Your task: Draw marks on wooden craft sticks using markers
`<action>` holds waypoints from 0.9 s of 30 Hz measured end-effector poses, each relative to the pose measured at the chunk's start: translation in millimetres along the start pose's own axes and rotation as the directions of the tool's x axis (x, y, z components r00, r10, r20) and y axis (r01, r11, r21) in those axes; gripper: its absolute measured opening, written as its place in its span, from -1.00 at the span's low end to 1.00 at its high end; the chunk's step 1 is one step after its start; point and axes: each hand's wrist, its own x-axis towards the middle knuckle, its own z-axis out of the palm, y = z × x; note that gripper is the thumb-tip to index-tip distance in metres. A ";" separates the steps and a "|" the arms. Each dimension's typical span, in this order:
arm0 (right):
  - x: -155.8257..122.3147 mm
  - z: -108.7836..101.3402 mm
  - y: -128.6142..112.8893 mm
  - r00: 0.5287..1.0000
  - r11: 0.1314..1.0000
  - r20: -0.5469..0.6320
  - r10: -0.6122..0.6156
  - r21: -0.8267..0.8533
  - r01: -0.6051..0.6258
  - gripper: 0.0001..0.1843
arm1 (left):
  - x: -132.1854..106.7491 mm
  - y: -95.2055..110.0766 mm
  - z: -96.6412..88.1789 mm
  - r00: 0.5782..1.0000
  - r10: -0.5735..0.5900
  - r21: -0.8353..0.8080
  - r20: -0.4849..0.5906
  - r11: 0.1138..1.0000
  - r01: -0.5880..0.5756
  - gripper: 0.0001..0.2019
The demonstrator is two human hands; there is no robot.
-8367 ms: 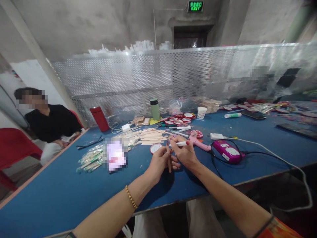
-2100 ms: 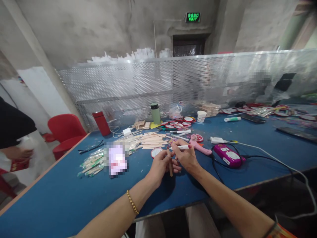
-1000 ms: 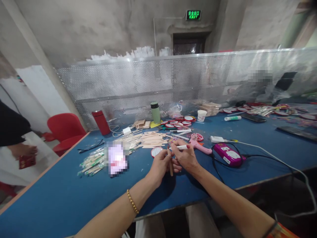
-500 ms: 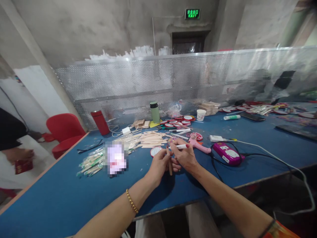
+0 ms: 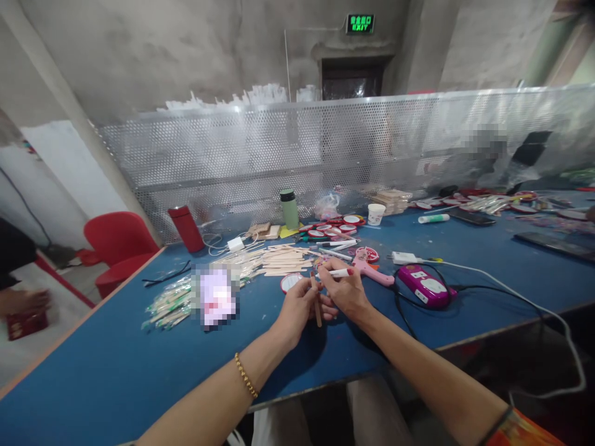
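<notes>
Between the thumb and fingers of my left hand (image 5: pixel 300 308) is a flat wooden craft stick (image 5: pixel 318 310), held nearly upright over the table. My right hand (image 5: pixel 346 291) grips a white marker pen (image 5: pixel 335 273) with a red end, its tip side close to the stick's upper part; whether it touches I cannot tell. Just beyond my left hand lies a round white badge with a red rim (image 5: pixel 291 282). A pile of pale craft sticks (image 5: pixel 284 260) is spread behind it. Right of my right hand rests a pink glue gun (image 5: pixel 374 271).
On the blue table (image 5: pixel 153 378) lie bagged sticks (image 5: pixel 170 303), a lit phone (image 5: pixel 216 297), a purple power box (image 5: pixel 425 286) with cables, and more badges (image 5: pixel 320 232). A red bottle (image 5: pixel 186 229), green bottle (image 5: pixel 289 210) and paper cup (image 5: pixel 375 214) stand behind. A person's hand (image 5: pixel 25 303) shows at left.
My hands keep almost the same pose with the stick and the marker pen. The person at the left has shifted further left with a dark red object in hand.
</notes>
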 end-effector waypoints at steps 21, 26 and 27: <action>0.0 -0.2 0.5 0.999 0.999 0.001 0.048 -0.019 -0.048 -0.64 | -0.9 1.5 1.1 1.000 -0.006 0.022 0.004 1.000 0.006 -0.64; -0.4 -0.2 -1.6 0.999 0.999 -0.001 0.047 -0.010 -0.047 -0.65 | 0.3 1.4 1.0 1.000 -0.013 0.009 0.004 1.000 0.013 -0.62; -0.5 0.0 -1.3 0.999 0.999 -0.002 0.047 -0.005 -0.047 -0.66 | 0.3 1.6 1.1 1.000 -0.013 0.010 0.003 1.000 0.013 -0.62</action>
